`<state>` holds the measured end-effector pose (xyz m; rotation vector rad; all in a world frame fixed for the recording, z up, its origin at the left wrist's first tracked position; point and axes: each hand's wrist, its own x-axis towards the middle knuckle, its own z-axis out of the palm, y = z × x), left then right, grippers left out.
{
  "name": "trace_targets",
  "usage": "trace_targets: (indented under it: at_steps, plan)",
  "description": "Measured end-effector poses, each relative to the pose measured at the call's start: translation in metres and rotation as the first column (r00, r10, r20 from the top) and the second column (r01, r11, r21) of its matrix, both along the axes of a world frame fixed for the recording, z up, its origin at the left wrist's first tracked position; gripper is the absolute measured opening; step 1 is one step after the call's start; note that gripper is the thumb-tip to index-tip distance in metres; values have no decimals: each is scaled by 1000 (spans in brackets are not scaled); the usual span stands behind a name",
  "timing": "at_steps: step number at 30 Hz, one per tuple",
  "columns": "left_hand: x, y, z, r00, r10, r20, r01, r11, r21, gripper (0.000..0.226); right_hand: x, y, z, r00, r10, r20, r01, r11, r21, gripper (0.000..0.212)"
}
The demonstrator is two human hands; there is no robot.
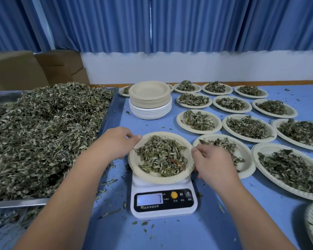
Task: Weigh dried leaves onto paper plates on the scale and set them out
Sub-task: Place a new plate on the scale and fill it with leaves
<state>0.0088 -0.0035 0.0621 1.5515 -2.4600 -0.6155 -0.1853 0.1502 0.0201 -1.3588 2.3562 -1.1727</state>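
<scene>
A white digital scale [163, 202] stands at the table's front centre, its display lit. On it rests a paper plate [152, 176] heaped with dried green leaves [161, 156]. My left hand [117, 141] grips the plate's left rim with curled fingers. My right hand [213, 163] grips the right rim, thumb on top. A big metal tray [16, 203] at the left holds a large pile of loose dried leaves [43, 132].
A stack of unused paper plates [150, 99] stands behind the scale. Several filled plates [248, 128] lie in rows across the right of the blue table [188, 235]. Leaf crumbs dot the table. Cardboard boxes [25, 69] and blue curtains stand behind.
</scene>
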Motion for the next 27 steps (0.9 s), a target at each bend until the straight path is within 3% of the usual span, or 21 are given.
trace_targets:
  at_steps: [4,8,13,17,20,27]
  plan:
    - [-2,1,-1,999,-5,-44,6,1000,28,34,2,-1,0,1000,24,-4,-24,1000,4,23]
    - [-1,0,-5,976,2,-219,14,998,69,47,2,0,0,987,6,162,7,997,-79,25]
    - [-2,9,-6,897,35,-441,77,969,233,22,0,1,2,929,18,369,52,983,-177,22]
    - [-9,19,-2,788,171,-591,120,899,421,28,1,7,11,891,31,452,74,974,-214,28]
    - [-18,28,3,705,236,-669,195,843,502,30,-2,19,24,912,24,409,59,980,-190,25]
    - [-54,72,7,485,287,-826,445,733,515,36,-38,65,54,912,-81,403,142,982,-122,23]
